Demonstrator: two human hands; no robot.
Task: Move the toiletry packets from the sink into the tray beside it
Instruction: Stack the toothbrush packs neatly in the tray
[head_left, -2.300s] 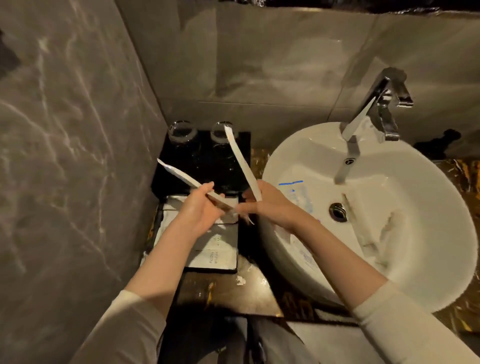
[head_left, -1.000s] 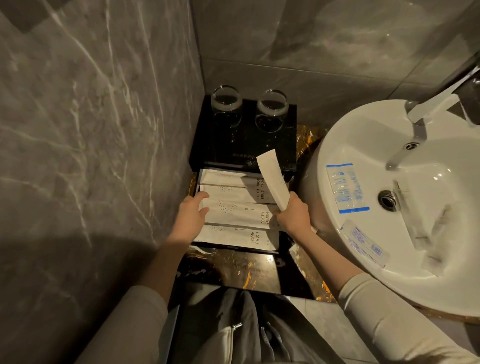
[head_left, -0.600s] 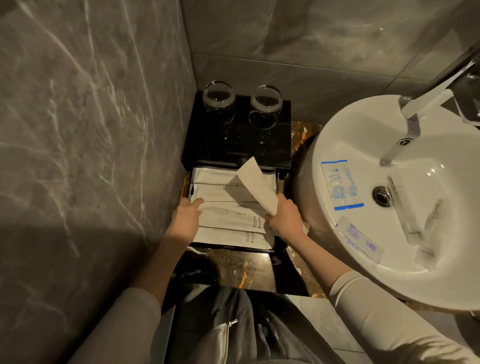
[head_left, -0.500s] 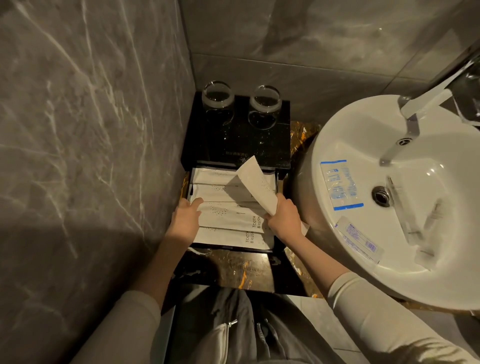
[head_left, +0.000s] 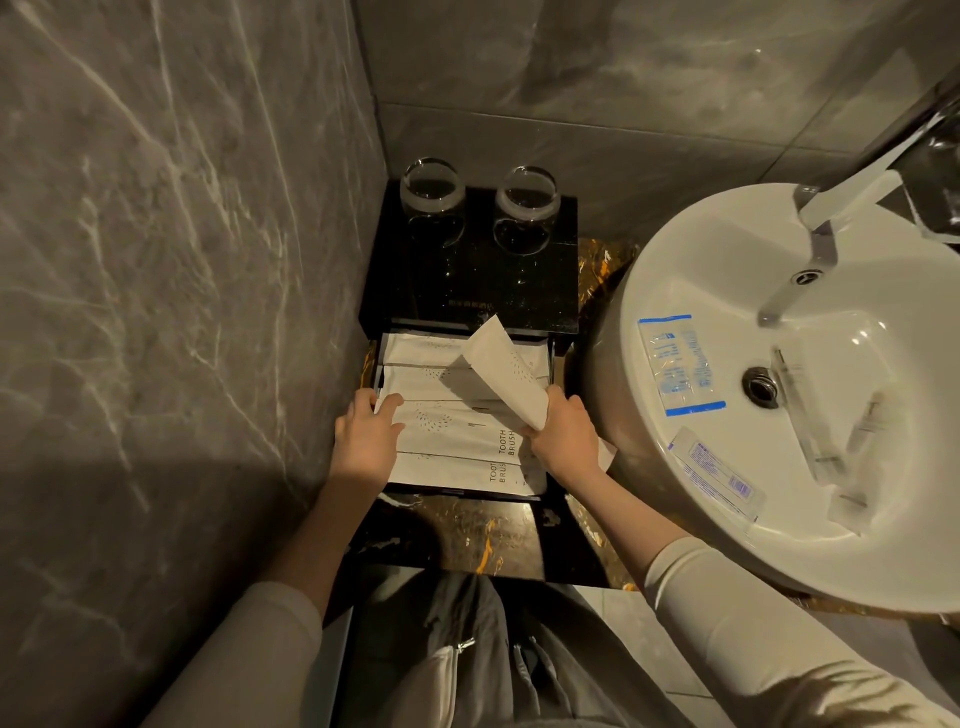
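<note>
1. Little has changed in the last half second: the right hand (head_left: 563, 434) still pinches a white paper packet (head_left: 501, 376), tilted above the black tray (head_left: 555, 358).
2. The left hand (head_left: 363, 441) stays flat, fingers open, on the white toothbrush packets (head_left: 452, 431) in the tray.
3. Two clear, blue-printed packets (head_left: 680, 364) lie inside the white sink (head_left: 639, 291), right of the tray.

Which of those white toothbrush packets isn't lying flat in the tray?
The white packet pinched in the right hand: it slants up over the tray, while the other packets lie flat in rows under the left hand.
</note>
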